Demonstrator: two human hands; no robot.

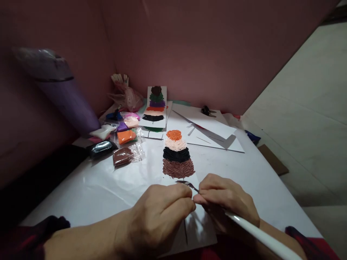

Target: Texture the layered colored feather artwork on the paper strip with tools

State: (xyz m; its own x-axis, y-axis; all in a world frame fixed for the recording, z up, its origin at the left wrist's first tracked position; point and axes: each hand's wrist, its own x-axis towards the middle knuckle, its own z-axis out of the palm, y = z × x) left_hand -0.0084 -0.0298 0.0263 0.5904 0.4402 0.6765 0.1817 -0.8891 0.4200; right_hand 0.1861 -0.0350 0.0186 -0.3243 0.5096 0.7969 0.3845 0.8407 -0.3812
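In my right hand (230,198) is a fork (191,185) with a metal head and a long white handle, its tip pointing left. My left hand (165,213) is closed beside the fork's head, thumb and forefinger pressed together; what they pinch, if anything, is hidden. Both hands are over the lower part of a white card (200,231) with a dark line drawn down it. Ridged bands of clay cover the card's upper part: an orange band (174,135), a pale pink band (175,145), a black band (176,154) and a brown band (179,168).
Clay packets lie left, including brown (122,156), black (103,149) and orange (126,136). Behind stands another banded card (153,112). White sheets (217,139) and keys (208,111) lie at the back right. A purple roll (70,97) leans against the pink wall.
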